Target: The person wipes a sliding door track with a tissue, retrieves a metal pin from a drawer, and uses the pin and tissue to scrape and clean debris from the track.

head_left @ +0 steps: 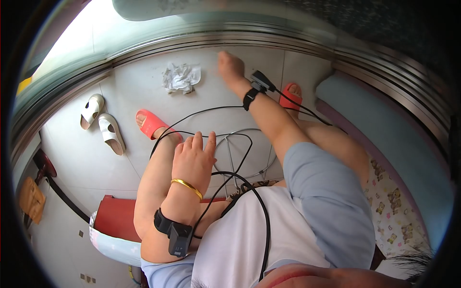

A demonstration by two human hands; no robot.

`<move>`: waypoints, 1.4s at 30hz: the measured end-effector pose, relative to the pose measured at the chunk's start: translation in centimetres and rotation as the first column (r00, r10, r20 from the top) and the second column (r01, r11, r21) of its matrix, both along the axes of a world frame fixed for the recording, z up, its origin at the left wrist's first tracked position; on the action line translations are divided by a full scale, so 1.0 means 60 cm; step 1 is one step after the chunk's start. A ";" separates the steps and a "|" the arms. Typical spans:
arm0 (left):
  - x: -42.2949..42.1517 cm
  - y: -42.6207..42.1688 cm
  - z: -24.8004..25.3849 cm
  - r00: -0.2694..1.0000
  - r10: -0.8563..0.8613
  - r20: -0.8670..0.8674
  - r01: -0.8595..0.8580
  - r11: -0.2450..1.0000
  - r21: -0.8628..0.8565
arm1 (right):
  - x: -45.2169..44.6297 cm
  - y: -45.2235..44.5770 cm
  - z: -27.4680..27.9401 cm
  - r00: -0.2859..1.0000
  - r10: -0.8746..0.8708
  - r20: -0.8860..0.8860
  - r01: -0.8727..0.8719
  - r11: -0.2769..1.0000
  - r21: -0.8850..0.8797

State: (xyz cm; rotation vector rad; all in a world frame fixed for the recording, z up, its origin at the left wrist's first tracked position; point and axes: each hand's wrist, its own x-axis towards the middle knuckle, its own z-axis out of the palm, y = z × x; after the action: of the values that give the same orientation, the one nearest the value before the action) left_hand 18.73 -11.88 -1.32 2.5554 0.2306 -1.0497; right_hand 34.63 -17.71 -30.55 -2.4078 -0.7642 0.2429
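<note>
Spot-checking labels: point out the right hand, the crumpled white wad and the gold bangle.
Right hand (232, 69), head view: middle of the hand.
Crumpled white wad (180, 78), head view: middle of its folds.
Gold bangle (188, 186), head view: middle of the visible band.

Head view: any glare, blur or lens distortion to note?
Head view: the metal track bows into an arc, with black corners; the upper left is blown out to white; the right hand looks slightly smeared, probably by motion, while the left hand and its gold bracelet look sharper.
</note>
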 end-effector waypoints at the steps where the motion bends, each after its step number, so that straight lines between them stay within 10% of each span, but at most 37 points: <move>1: 0.001 0.000 0.000 1.000 -0.001 0.002 0.001 1.000 -0.002 | 0.008 -0.010 -0.001 1.000 0.002 -0.002 -0.002 1.000 0.002; 14: 0.000 0.000 -0.001 1.000 -0.003 -0.001 0.003 1.000 -0.003 | 0.097 -0.036 -0.011 0.999 -0.011 -0.037 -0.001 0.952 -0.307; 25: -0.002 0.000 -0.004 1.000 -0.001 -0.003 0.001 1.000 -0.007 | 0.117 -0.014 -0.094 0.906 -0.011 -0.424 0.035 0.998 0.048; 37: -0.002 0.002 -0.008 1.000 0.001 -0.006 -0.002 1.000 -0.011 | 0.044 0.009 -0.023 0.951 0.307 0.030 -0.308 0.949 0.062; 42: -0.002 0.002 -0.007 1.000 -0.002 -0.010 0.002 1.000 -0.011 | 0.038 -0.025 -0.039 0.994 0.092 -0.051 -0.090 0.995 0.046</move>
State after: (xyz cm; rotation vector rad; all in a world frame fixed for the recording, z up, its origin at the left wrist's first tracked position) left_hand 18.62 -11.73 -1.72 2.5418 0.2243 -1.0617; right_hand 36.93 -19.19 -32.87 -2.3187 -0.8473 0.3220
